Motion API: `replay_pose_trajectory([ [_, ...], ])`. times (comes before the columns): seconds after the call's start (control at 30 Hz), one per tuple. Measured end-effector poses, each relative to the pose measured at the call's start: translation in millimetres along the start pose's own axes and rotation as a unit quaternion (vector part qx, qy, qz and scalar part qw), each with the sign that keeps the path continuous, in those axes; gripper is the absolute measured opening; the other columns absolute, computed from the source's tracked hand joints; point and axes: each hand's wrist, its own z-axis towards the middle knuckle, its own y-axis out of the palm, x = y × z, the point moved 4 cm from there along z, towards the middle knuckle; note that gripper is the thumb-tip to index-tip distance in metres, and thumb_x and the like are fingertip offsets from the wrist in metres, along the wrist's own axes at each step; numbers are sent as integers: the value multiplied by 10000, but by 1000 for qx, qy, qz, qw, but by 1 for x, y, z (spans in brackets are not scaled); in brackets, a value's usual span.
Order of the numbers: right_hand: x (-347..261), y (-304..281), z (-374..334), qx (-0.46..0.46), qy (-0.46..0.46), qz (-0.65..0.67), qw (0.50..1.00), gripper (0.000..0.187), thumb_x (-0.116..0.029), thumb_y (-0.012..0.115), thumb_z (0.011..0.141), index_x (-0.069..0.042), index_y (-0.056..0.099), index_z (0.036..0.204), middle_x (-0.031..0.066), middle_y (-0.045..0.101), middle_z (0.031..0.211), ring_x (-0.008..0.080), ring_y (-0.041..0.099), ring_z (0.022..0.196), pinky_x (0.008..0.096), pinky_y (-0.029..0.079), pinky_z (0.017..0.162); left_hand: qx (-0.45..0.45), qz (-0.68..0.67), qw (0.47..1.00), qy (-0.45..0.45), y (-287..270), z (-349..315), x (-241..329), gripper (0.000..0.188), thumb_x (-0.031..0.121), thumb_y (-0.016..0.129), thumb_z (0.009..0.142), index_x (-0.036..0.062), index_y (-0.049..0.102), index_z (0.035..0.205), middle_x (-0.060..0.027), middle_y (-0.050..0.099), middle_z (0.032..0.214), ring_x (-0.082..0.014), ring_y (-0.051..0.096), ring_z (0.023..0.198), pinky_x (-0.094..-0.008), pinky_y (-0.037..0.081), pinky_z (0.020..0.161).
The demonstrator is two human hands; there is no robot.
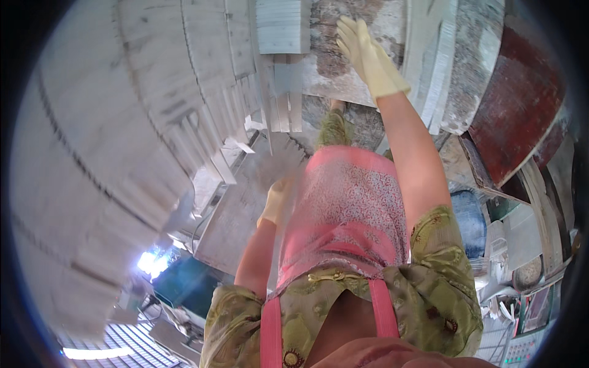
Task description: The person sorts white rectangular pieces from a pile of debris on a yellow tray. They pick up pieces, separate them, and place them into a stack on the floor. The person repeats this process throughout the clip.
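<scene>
My right hand [363, 54], in a cream rubber glove, reaches far forward with its fingers stretched out flat. Beneath it is a worn, brown-stained board surface [331, 83]; whether the glove touches it I cannot tell. Just left of the fingertips sits a stack of pale, thin slats [282, 27]. My left hand [277, 197], gloved the same way, is low beside my pink apron [343, 208] with its fingers curled. A grey thing [276, 164], smeared by motion, extends from that hand; its kind does not show.
Large whitish wooden panels [110, 122] fill the left side, with loose narrow slats [196, 144] near them. Long pale boards [429, 61] run along the right. Beyond are a reddish-brown panel [521, 92] and a blue container [469, 224]. A grey board surface [230, 221] lies beside my left arm.
</scene>
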Motion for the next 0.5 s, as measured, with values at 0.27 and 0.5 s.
replay_pose_trajectory([
  [0.27,33,45,106,76,-20,-109,991,623,-396,397,1082,4,314,1552,192,354,1594,290,349,1480,397,274,1232,-27,-34,999,8,-45,48,-41,397,291,576,1022,3,647,1286,-26,677,1186,-97,579,1109,-283,428,998],
  [0.5,30,44,121,101,-20,-228,968,621,-393,422,1070,-15,322,1553,192,372,1582,298,378,1459,387,292,1226,-56,17,998,28,-42,80,-54,384,277,587,1020,-12,672,1258,-60,709,1133,-128,639,1029,-276,496,903],
])
